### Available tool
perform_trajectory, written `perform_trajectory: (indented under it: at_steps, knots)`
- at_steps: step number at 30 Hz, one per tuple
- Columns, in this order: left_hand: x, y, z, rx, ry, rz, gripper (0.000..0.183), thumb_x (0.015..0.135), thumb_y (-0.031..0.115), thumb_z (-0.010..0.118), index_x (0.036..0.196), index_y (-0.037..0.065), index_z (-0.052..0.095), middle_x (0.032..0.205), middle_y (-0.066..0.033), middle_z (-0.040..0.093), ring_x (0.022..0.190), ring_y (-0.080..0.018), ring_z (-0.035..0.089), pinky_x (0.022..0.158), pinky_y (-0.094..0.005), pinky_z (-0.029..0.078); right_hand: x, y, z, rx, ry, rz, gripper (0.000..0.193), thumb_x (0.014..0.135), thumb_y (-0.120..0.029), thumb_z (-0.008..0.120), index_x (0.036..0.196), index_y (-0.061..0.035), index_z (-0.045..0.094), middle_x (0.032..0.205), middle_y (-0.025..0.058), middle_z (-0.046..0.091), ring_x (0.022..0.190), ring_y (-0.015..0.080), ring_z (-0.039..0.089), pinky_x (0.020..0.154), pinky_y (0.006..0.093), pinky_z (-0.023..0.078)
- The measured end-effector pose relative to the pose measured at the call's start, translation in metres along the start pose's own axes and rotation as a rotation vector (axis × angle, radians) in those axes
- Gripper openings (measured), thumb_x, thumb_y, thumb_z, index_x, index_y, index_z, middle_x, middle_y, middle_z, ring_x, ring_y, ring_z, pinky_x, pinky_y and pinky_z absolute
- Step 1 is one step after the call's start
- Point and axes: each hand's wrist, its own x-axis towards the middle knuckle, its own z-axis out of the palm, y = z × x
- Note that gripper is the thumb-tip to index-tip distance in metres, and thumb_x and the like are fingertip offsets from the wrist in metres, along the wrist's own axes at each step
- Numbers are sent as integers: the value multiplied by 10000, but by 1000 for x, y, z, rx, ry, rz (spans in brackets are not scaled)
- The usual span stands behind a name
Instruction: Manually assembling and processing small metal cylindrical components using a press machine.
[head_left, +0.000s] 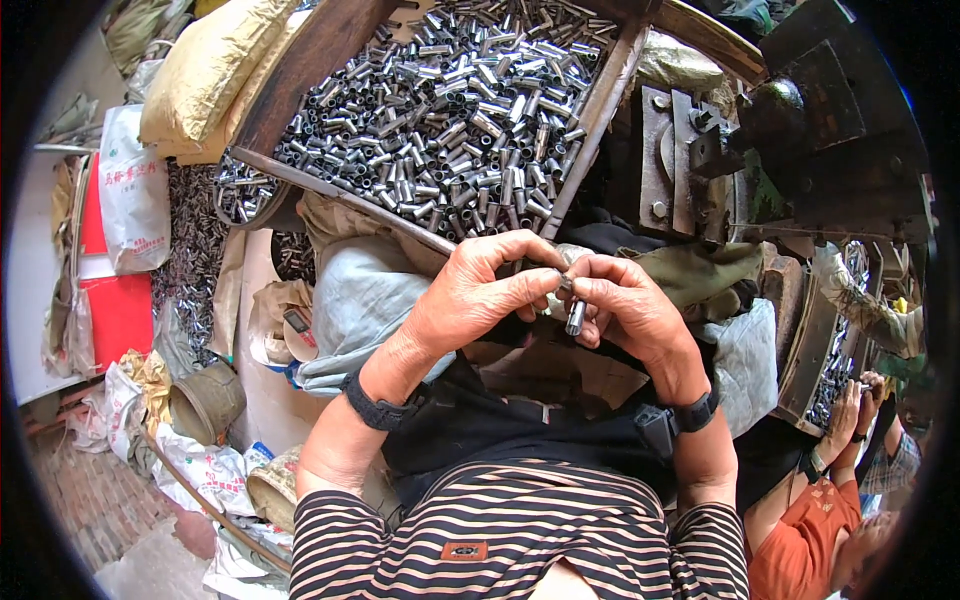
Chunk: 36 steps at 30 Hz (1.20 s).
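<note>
My left hand and my right hand meet in front of my chest, fingertips together. Between them I pinch a short shiny metal tube, which hangs down from my right fingers. My left thumb and forefinger touch its upper end; whether a second small part is between them I cannot tell. Just beyond my hands stands a wooden tray heaped with several similar small metal tubes. Both wrists wear dark bands.
A dark metal press machine stands at the right. Sacks and cloth bags lie at left, with more loose tubes spilled beside them. Another person in an orange shirt works at lower right by a second tray.
</note>
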Motion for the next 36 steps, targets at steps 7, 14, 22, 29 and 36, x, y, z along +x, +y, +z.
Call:
perform_trajectory:
  at_steps: [7, 14, 22, 29, 36]
  knots:
    - [4, -13, -18, -305, 220, 59, 143, 919, 178, 570, 970, 46, 590, 895, -53, 651, 796, -122, 648, 648, -267, 562, 8, 2, 2, 18, 165, -139, 182, 892, -162, 616, 984, -5, 620, 743, 44, 617, 555, 86, 575, 497, 197, 471]
    - [4, 3, -62, -366, 404, 19, 210, 913, 257, 583, 1011, 72, 569, 933, -75, 650, 803, -157, 654, 613, -236, 539, 10, 4, -6, 17, 164, -172, 154, 886, -143, 622, 957, -8, 602, 775, 50, 605, 550, 108, 602, 471, 213, 489]
    - [15, 18, -74, 731, 336, 60, 159, 840, 172, 664, 896, 37, 602, 822, -6, 602, 726, -108, 617, 584, -249, 484, 12, 4, -4, 1, 172, -183, 151, 880, -143, 630, 944, -10, 601, 789, 48, 604, 552, 101, 593, 478, 205, 485]
    - [29, 18, -56, 1547, 284, 229, 165, 784, 109, 628, 921, 56, 554, 857, -138, 562, 805, -346, 597, 687, -429, 494, 12, 5, -3, -38, 165, -183, 154, 896, -164, 612, 952, -20, 607, 740, 36, 615, 587, 85, 594, 518, 204, 489]
    - [28, 17, -51, 1577, 276, 308, 163, 780, 53, 568, 940, 52, 537, 862, -148, 554, 802, -343, 602, 675, -429, 503, 10, 7, -6, -56, 171, -187, 157, 896, -175, 614, 948, -27, 606, 744, 27, 619, 595, 80, 599, 528, 199, 489]
